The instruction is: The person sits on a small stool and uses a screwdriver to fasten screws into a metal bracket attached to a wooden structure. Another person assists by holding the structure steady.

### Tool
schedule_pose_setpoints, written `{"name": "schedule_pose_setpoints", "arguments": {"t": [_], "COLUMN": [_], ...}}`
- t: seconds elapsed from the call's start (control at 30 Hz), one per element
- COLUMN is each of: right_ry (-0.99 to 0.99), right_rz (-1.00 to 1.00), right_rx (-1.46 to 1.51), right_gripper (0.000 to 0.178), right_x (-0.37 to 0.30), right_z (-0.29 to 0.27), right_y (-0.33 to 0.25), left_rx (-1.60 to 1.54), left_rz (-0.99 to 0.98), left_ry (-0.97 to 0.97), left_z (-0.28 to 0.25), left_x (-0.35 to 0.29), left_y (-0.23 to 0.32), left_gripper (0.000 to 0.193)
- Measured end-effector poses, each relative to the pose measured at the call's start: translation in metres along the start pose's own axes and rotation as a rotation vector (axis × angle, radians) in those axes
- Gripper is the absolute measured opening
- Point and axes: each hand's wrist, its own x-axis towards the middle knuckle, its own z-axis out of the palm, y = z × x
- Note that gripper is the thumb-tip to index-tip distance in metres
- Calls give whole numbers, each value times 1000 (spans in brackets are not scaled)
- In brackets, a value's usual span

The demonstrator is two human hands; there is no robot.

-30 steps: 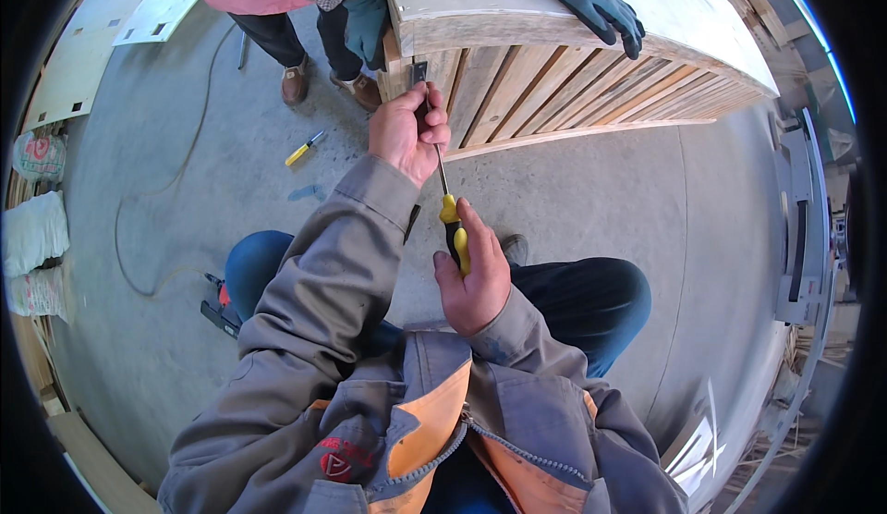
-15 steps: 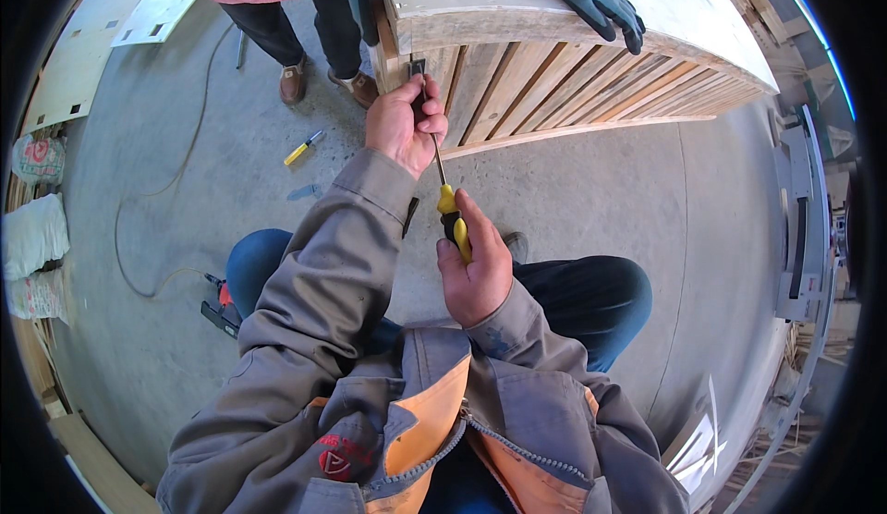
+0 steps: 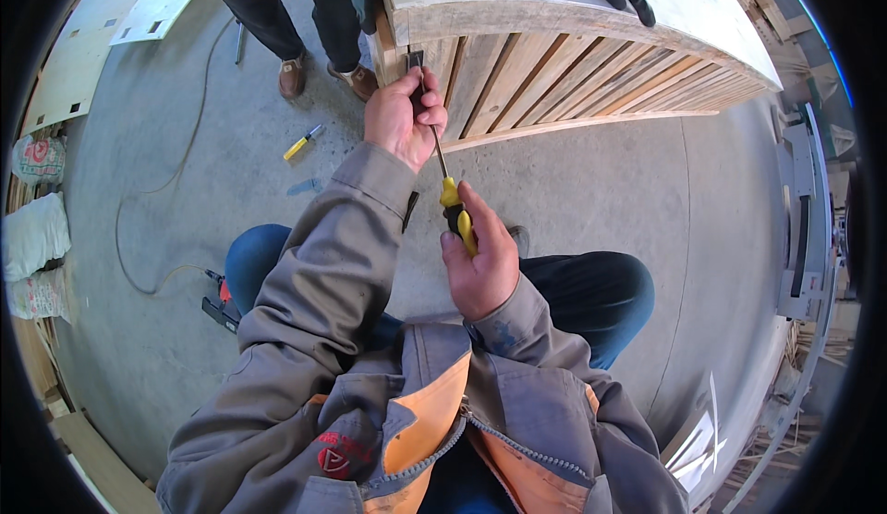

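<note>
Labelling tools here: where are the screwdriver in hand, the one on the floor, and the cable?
screwdriver (image 3: 456,214), head view, yellow handle.
floor screwdriver (image 3: 302,142), head view, mid-body.
cable (image 3: 189,149), head view, upper curve.

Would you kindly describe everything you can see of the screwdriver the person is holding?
The screwdriver has a yellow and black handle, plastic or rubber by its look, and a thin dark metal shaft. It runs slanted from the lower handle up toward the wooden structure. The right hand wraps the handle's end; the left hand closes around the upper shaft near a small dark fitting at the structure's corner. The tip is hidden behind the left hand's fingers.
</note>
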Motion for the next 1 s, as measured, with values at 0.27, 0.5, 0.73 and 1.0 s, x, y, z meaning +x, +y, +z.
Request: {"name": "schedule_pose_setpoints", "arguments": {"t": [0.27, 0.5, 0.73, 1.0], "right_ry": [-55, -124, -126, -208], "right_rz": [165, 411, 571, 701], "right_rx": [111, 467, 845, 1464], "right_gripper": [59, 56, 54, 54], "right_x": [7, 14, 19, 17], "right_z": [-16, -29, -40, -37], "right_y": [-3, -22, -29, -5], "left_rx": [5, -38, -101, -122], "left_rz": [37, 29, -3, 7], "left_ry": [3, -58, -111, -86], "left_z": [8, 7, 5, 7], "left_x": [-2, 1, 4, 6], "left_y": [-3, -5, -5, -5], "left_gripper": [18, 19, 18, 21]}}
